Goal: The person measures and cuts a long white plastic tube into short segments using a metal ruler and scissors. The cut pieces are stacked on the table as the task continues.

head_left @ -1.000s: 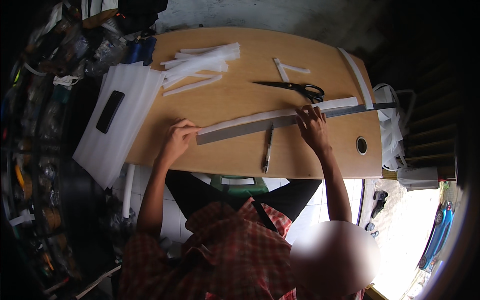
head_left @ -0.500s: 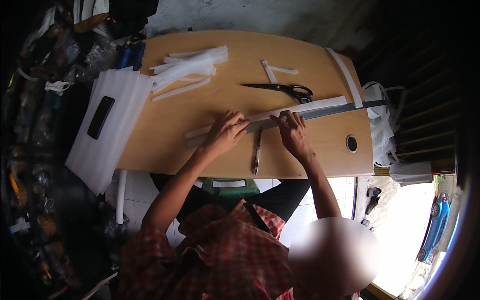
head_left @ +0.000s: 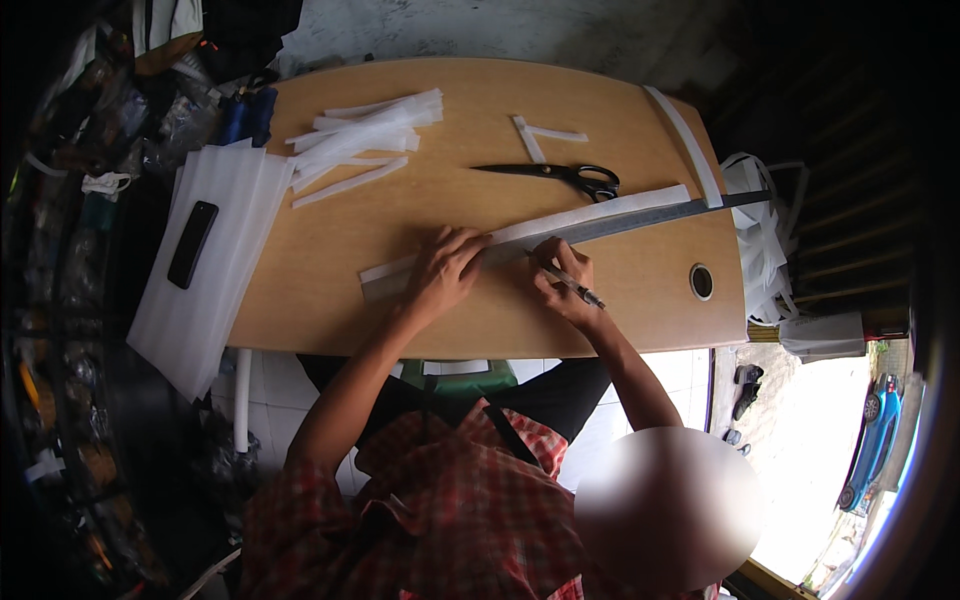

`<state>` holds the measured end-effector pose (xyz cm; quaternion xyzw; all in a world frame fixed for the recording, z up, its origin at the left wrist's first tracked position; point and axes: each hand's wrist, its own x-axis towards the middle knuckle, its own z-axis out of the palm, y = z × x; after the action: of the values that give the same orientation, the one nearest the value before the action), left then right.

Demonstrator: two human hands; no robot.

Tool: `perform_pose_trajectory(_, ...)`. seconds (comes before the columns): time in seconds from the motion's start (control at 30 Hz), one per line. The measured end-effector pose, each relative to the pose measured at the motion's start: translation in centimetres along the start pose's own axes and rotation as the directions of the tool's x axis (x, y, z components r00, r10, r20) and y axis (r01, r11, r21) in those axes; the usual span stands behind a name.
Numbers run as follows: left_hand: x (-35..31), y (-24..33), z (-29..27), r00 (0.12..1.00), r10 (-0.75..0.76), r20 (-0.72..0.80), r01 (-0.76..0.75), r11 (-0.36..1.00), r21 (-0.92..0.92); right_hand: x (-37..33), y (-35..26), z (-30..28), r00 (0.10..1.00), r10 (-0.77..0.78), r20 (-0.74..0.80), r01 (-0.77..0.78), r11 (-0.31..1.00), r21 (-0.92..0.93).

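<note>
A long metal ruler [head_left: 640, 221] lies slantwise across the wooden table, with a white foam strip [head_left: 590, 211] along its far edge. My left hand [head_left: 445, 272] presses down on the ruler and strip toward their left end, its fingers laid flat. In my right hand [head_left: 565, 285] a pen [head_left: 592, 298] is gripped, its tip down at the ruler just right of the left fingers. Black scissors [head_left: 575, 176] rest beyond the strip, blades pointing left. Whether the pen tip touches the strip cannot be made out.
A pile of white foam strips [head_left: 370, 130] lies at the far left. Foam sheets [head_left: 225, 245] carrying a black phone [head_left: 192, 245] overhang the left edge. Two short strips [head_left: 535, 137] sit behind the scissors; another strip [head_left: 690, 150] crosses the ruler's right end. The table [head_left: 630, 300] has a round hole [head_left: 702, 282].
My right hand has let go of the ruler and picked up the pen from the table, bringing its tip to the ruler. My left hand stays pressed on the ruler and strip.
</note>
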<state>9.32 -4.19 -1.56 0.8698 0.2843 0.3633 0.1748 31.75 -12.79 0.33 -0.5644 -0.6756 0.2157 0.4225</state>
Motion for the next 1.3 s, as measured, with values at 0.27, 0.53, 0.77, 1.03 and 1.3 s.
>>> perform_pose_trajectory(0.27,-0.2,-0.6,0.2,0.999,0.013,0.037,-0.015,0.999,0.046,3.8,0.1,3.7,0.975,0.166,-0.145,-0.125,0.958,0.256)
perform_pose_trajectory(0.53,-0.3,-0.3,0.5,0.999,-0.027,0.024,0.027,1.000,0.003,4.3,0.8,4.7,0.976,0.110,-0.187,-0.099,0.993,0.063)
perform_pose_trajectory(0.77,-0.1,0.0,0.3,0.999,-0.030,0.037,0.029,0.998,0.047,4.2,1.0,4.8,0.989,0.033,-0.147,-0.027,0.999,0.042)
perform_pose_trajectory(1.03,-0.2,-0.3,0.5,0.999,-0.026,0.030,0.025,0.999,0.048,4.1,1.2,5.0,0.989,0.030,-0.148,-0.022,0.998,0.056)
perform_pose_trajectory(1.3,-0.4,-0.6,0.7,0.999,-0.029,0.038,0.029,1.000,0.005,4.1,0.9,4.8,0.985,0.061,-0.159,-0.052,0.997,0.062)
